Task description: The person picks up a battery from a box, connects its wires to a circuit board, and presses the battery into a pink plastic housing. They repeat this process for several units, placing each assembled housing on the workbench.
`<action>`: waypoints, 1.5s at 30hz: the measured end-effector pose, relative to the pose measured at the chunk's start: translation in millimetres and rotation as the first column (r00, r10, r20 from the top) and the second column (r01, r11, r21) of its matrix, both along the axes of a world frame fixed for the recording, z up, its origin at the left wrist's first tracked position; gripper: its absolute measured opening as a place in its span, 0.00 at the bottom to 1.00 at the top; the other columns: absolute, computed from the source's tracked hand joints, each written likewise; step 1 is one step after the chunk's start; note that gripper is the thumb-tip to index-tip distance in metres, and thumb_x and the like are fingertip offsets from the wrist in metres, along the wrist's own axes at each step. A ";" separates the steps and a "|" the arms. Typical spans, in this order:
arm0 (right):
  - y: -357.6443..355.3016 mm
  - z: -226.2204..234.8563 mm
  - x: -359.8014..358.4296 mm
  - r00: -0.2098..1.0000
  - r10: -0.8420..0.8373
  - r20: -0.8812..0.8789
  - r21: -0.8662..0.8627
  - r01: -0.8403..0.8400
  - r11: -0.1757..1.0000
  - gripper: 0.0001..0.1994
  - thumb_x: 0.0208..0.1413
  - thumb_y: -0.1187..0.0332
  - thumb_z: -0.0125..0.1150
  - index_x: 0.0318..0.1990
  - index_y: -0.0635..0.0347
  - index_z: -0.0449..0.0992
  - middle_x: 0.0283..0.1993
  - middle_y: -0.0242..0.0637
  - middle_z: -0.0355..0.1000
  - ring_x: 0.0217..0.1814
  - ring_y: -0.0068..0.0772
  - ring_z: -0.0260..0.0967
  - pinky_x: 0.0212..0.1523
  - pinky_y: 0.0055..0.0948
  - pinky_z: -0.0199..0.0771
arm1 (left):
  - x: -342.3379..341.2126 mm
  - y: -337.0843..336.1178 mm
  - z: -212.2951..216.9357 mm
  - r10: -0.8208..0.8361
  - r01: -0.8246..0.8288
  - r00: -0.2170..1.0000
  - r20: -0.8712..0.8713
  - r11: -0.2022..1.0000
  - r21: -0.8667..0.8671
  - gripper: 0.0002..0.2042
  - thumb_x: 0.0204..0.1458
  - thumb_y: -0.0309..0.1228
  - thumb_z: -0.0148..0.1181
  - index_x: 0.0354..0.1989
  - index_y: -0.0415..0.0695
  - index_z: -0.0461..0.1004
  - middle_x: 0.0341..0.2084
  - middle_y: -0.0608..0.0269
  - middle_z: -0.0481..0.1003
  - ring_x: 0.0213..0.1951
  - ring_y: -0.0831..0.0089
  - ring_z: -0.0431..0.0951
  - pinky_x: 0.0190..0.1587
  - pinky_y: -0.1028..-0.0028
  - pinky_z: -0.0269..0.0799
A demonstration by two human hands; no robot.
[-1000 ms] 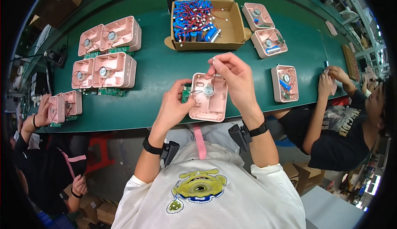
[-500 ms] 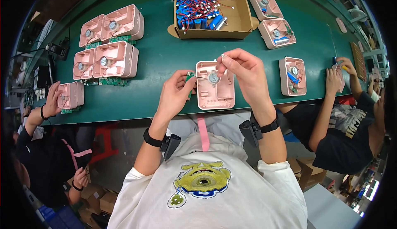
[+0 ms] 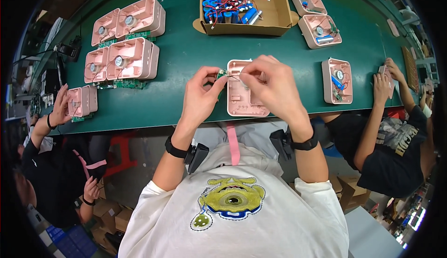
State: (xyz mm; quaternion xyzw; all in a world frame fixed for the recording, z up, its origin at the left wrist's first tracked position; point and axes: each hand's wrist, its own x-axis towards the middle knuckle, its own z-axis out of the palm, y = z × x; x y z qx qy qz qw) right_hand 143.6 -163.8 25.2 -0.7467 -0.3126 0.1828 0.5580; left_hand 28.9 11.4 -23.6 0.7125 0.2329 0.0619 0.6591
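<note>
A pink plastic housing [image 3: 242, 111] lies open side up on the table in front of me, its round speaker largely covered by my right hand. My left hand [image 3: 201, 92] pinches a small green circuit board [image 3: 220, 75] at the left side of the housing. Above the housing, my right hand [image 3: 272, 85] is closed, its fingertips pressed together on a thin wire lead [image 3: 233, 77] that runs toward the board. Those fingertips hide the lead's end, so I cannot tell whether it touches the board.
A cardboard box [image 3: 272, 18] of blue batteries with red and black leads stands at the back. Pink housings [image 3: 132, 60] with boards sit stacked on the left; others [image 3: 338, 97], some with batteries, lie right. Co-workers' hands [image 3: 59, 106] work at both sides.
My right hand has brought the lead with its white connector down and left, close to the board. My left hand still holds the board. The whole view has shifted slightly.
</note>
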 end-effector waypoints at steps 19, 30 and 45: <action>19.3 -17.4 -12.4 0.878 -0.011 0.478 -0.238 0.141 0.961 0.02 0.55 0.74 0.63 0.33 0.62 0.79 0.35 0.39 0.74 0.44 0.45 0.68 0.50 0.42 0.66 | 0.0 -15.8 -1.3 -0.072 -0.091 0.939 0.337 0.892 0.443 0.11 0.57 0.19 0.67 0.48 0.35 0.81 0.39 0.58 0.78 0.31 0.70 0.77 0.31 0.74 0.73; 26.5 -11.5 -25.1 0.782 -0.095 0.616 -0.195 0.268 0.943 0.01 0.55 0.76 0.62 0.33 0.62 0.80 0.38 0.42 0.74 0.46 0.51 0.68 0.47 0.47 0.67 | -3.2 -27.0 -6.5 -0.110 -0.104 0.901 0.420 0.884 0.456 0.12 0.55 0.16 0.67 0.47 0.35 0.82 0.38 0.57 0.78 0.32 0.72 0.77 0.36 0.75 0.75; 44.9 16.4 129.5 0.718 0.141 0.682 -0.504 0.322 0.802 0.09 0.59 0.73 0.65 0.43 0.66 0.86 0.44 0.52 0.83 0.44 0.59 0.81 0.51 0.48 0.79 | 3.9 -17.0 -35.7 0.007 0.001 0.944 0.329 1.000 -0.025 0.10 0.65 0.18 0.62 0.52 0.30 0.77 0.43 0.64 0.74 0.41 0.81 0.77 0.45 0.79 0.74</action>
